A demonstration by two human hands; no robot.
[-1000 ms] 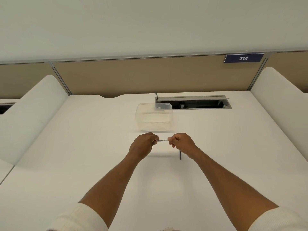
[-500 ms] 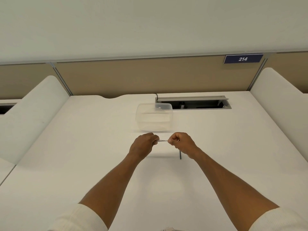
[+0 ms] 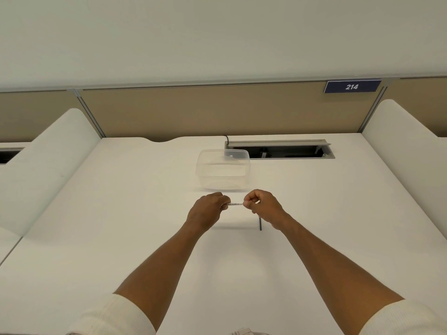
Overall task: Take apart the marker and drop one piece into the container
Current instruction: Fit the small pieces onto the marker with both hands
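Right now I see both hands raised just above the middle of the white counter (image 3: 121,213), holding the marker (image 3: 234,204) level between them. My left hand (image 3: 206,211) has its fingers curled tight round one end; my right hand (image 3: 263,206) has its fingers pinching the other end. Nearer the far edge sits the clear container (image 3: 223,169). A thin dark stick (image 3: 260,223) lies on the counter under my right wrist.

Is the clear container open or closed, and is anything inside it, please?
Open and empty: the container has no lid on its rim, and only the white desk shows through.
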